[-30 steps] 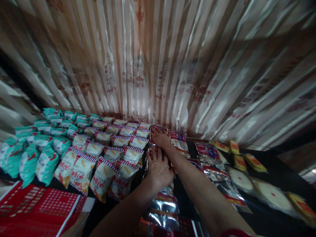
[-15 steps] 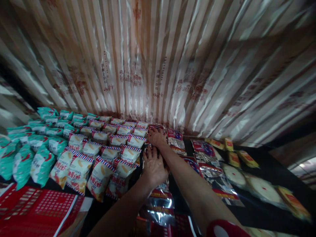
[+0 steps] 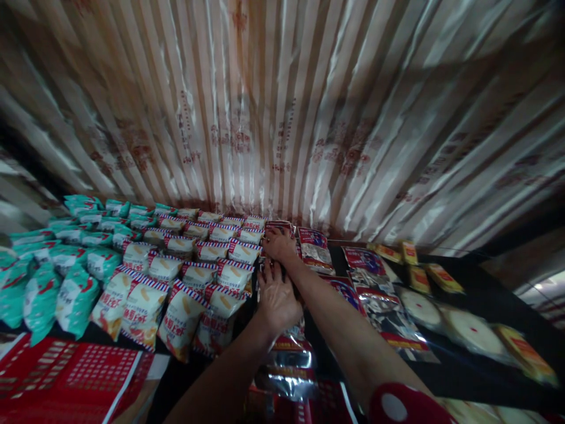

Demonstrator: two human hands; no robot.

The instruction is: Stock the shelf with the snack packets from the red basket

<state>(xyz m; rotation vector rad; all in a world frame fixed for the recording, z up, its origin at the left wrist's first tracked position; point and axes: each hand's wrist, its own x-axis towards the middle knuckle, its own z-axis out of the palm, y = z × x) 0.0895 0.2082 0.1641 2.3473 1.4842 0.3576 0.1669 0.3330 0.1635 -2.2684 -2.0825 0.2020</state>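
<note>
My right hand (image 3: 280,244) lies flat, fingers spread, on a dark red and silver foil snack bag (image 3: 279,224) near the back wall. Closer to me, my left hand (image 3: 278,300) rests palm down with fingers apart on another foil bag (image 3: 289,356) of that column, whose shiny end sticks out below the wrist. Neither hand grips anything. Rows of white snack bags (image 3: 223,303) with striped tops stand just left of my hands. Right of them lies a matching foil bag (image 3: 315,247).
Teal bags (image 3: 77,300) fill the left side, above a red basket (image 3: 75,383). To the right, more foil bags (image 3: 384,318), round white packs (image 3: 474,335) and yellow packets (image 3: 444,278) lie on a black surface (image 3: 481,294). Pleated, printed sheeting (image 3: 238,118) rises behind.
Both hands stay almost in place on the foil bags, the left fingers a little closer together. The view has shifted very slightly.
</note>
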